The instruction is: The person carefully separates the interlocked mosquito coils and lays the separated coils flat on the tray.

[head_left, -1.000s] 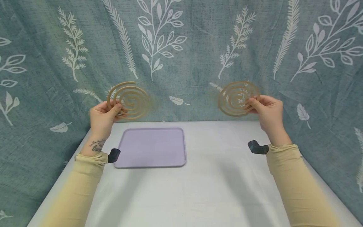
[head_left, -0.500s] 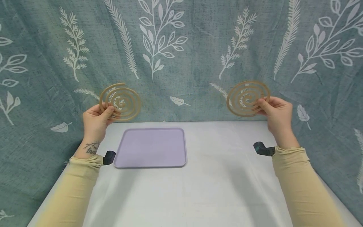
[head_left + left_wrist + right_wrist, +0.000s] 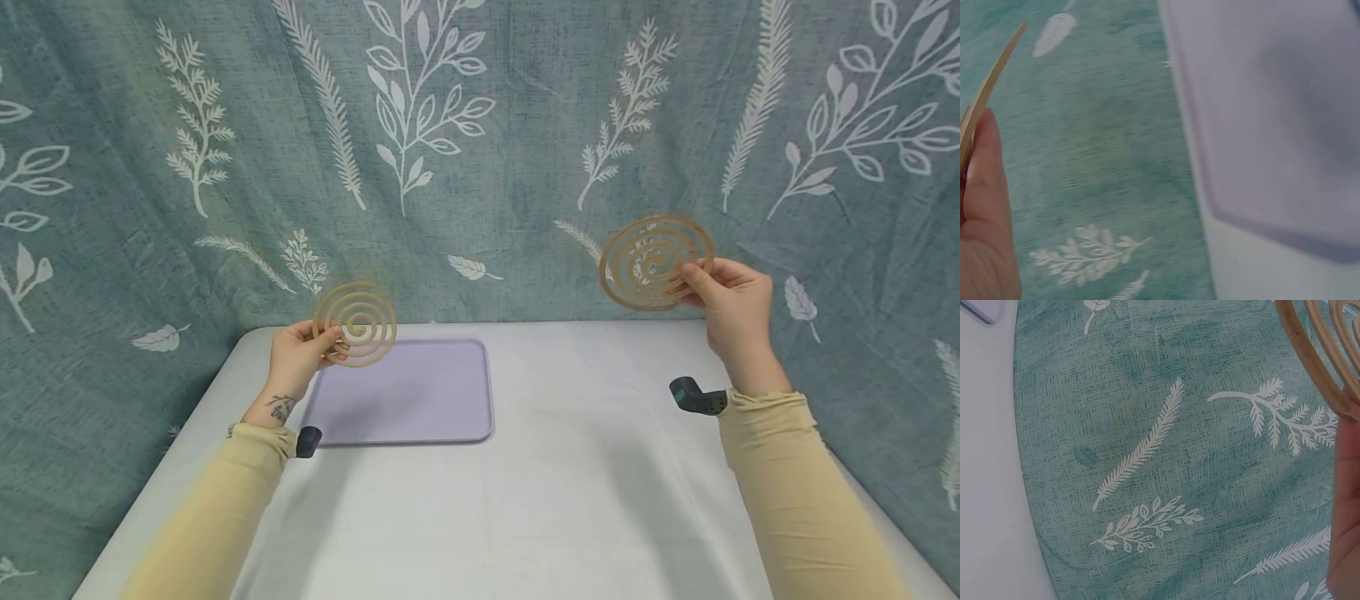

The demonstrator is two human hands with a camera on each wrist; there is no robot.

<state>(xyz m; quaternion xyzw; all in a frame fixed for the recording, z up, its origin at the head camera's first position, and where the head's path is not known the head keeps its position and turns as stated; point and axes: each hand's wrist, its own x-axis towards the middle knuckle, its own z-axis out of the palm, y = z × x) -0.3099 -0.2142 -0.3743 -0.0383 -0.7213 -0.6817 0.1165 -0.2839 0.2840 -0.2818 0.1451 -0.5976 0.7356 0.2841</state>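
Note:
My left hand point(image 3: 297, 357) pinches a tan mosquito coil point(image 3: 361, 330) by its left side. It holds the coil upright over the back left corner of the lilac tray point(image 3: 416, 396), without resting it there. In the left wrist view this coil point(image 3: 988, 89) shows nearly edge-on beside the thumb. Higher up and to the right, my right hand point(image 3: 738, 304) pinches a second mosquito coil point(image 3: 657, 260) by its right edge, in front of the cloth. Only part of that coil point(image 3: 1314, 362) enters the right wrist view.
A white table point(image 3: 540, 500) lies under both arms. Behind it hangs a green cloth point(image 3: 525, 125) printed with white leaves, which also runs down both sides. Small dark devices are worn at the left wrist point(image 3: 309, 442) and the right wrist point(image 3: 697, 397).
Both hands first moved apart with their coils. Since then the left hand has dropped and come rightward to the tray's back left corner, while the right hand has stayed almost still.

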